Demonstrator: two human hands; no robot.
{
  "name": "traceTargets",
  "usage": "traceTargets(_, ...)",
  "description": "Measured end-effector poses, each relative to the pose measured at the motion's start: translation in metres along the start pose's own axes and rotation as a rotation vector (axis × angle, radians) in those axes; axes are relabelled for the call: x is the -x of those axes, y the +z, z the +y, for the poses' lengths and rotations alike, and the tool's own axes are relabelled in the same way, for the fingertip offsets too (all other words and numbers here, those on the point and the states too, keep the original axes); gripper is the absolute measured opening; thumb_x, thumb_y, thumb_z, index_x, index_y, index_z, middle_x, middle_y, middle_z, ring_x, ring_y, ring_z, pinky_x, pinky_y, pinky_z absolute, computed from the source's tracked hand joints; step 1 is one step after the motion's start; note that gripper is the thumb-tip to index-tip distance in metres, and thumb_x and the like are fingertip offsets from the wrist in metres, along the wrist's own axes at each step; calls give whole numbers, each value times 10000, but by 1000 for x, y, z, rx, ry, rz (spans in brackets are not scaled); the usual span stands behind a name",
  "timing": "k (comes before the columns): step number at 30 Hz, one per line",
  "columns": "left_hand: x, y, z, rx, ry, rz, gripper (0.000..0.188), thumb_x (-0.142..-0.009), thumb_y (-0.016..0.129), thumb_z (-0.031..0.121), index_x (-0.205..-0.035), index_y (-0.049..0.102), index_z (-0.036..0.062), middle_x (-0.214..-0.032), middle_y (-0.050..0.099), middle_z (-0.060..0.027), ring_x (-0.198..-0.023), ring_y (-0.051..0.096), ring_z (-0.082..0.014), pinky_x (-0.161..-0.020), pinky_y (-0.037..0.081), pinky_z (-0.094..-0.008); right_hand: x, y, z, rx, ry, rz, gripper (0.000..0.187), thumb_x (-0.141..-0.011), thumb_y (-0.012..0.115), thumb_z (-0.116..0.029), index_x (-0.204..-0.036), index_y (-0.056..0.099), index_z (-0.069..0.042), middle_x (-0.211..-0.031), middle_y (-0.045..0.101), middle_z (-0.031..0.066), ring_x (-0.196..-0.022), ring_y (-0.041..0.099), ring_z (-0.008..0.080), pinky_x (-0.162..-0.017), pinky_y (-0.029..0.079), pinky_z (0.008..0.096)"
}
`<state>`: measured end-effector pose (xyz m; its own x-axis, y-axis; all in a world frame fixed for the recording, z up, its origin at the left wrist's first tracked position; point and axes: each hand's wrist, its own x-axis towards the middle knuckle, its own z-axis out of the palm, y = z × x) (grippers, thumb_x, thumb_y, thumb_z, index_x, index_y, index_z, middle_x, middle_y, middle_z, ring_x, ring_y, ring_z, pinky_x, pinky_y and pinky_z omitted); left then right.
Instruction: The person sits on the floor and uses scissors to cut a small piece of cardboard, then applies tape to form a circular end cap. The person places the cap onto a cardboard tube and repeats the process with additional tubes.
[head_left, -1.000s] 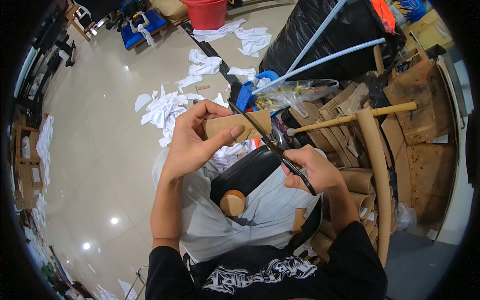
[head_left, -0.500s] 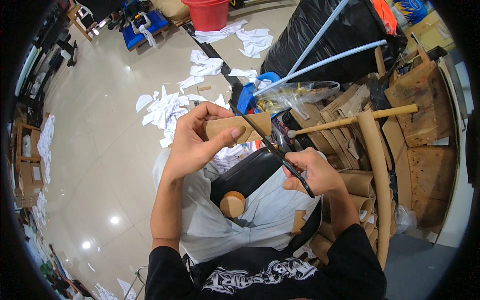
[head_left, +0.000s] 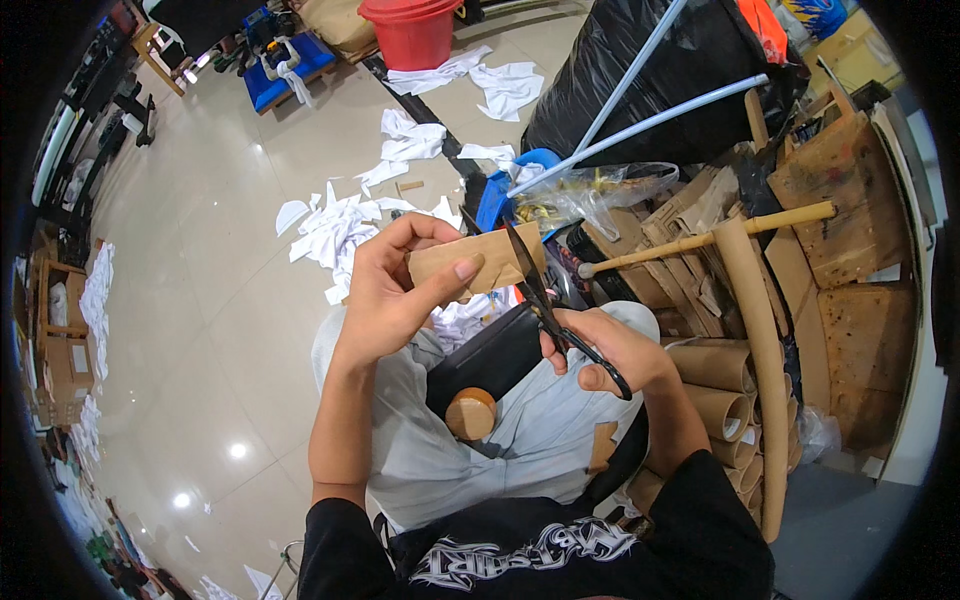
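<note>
My left hand (head_left: 392, 295) pinches a flat strip of brown cardboard (head_left: 495, 253) between thumb and fingers, holding it out over my lap. My right hand (head_left: 618, 352) is closed round the handles of black scissors (head_left: 541, 303). Their blades stand apart at the strip's right end, one of them crossing in front of it. Between my legs rests a round roll of brown tape (head_left: 470, 413). Another small brown piece (head_left: 602, 447) lies on my right thigh.
White cloth scraps (head_left: 340, 232) litter the tiled floor ahead. Beyond them stands a red bucket (head_left: 412, 40). To the right are a large black plastic bag (head_left: 660, 85), pale blue poles (head_left: 640, 134), a long cardboard tube (head_left: 757, 380) and several rolled brown tubes (head_left: 715, 365).
The scissor blades have spread apart at the strip's end. My right hand's grip has opened along with the handles, while my left hand keeps its hold on the strip.
</note>
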<state>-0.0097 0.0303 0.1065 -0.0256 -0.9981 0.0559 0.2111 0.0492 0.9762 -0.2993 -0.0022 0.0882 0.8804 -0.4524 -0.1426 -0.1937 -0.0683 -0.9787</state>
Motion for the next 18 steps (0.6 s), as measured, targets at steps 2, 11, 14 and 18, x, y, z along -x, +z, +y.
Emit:
traceTargets(2, 0, -3, -2, 5, 1, 11, 277, -931, 760, 120, -1109, 592, -11, -888, 702, -66, -721, 659, -84, -610, 519, -217, 0, 1, -1, -16, -2, 6, 507, -875, 756, -437, -1066, 567, -8, -872, 621, 76, -787, 616, 172, -733, 502, 318)
traceTargets(11, 3, 37, -20, 232, 46, 146, 231, -1021, 655, 142, -1132, 496, 16, -962, 607, -44, -860, 599, -70, -750, 527, -244, -18, 35, 7, -15, -88, 270, 545, -860, 828, -383, -1106, 546, 12, -876, 619, 75, -799, 623, 170, -741, 510, 319)
traceTargets(14, 9, 41, -26, 243, 53, 159, 211, -1026, 645, 128, -1128, 496, 18, -1002, 617, -47, -845, 582, -52, -702, 485, -217, -27, 46, 7, -79, -151, 351, 570, -881, 799, -463, -1065, 540, 10, -832, 577, 51, -752, 567, 131, -701, 481, 293)
traceTargets(18, 8, 49, -22, 276, 41, 188, 203, -1018, 651, 107, -1115, 495, 21, -986, 633, -43, -809, 577, -42, -682, 477, -204, -27, 50, 12, -88, -185, 377, 540, -896, 787, -456, -1048, 541, 0, -807, 549, 32, -717, 523, 103, -652, 441, 266)
